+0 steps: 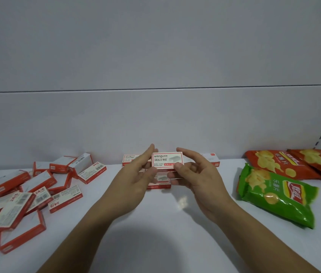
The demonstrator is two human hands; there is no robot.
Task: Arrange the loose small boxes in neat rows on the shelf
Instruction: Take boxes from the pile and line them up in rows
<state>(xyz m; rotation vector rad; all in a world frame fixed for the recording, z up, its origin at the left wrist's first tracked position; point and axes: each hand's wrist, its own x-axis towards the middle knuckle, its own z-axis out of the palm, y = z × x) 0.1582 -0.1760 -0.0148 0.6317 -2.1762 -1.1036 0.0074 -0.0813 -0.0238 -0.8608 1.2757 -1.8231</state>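
Box (167, 160): small flat cardboard rectangle, white face, red border, held above mid-shelf
Right hand (197, 178): thumb and curled fingers pinch the box's lower right corner
Left hand (134, 178): fingers nearly straight, at the box's left end; contact unclear
Row (130, 157): like boxes flat by the back wall, partly hidden
Pile (23, 196): red-and-white boxes jumbled, left
Shelf (155, 233): smooth glossy white
Green bag (278, 196), red bags (281, 164): crinkled shiny foil, right
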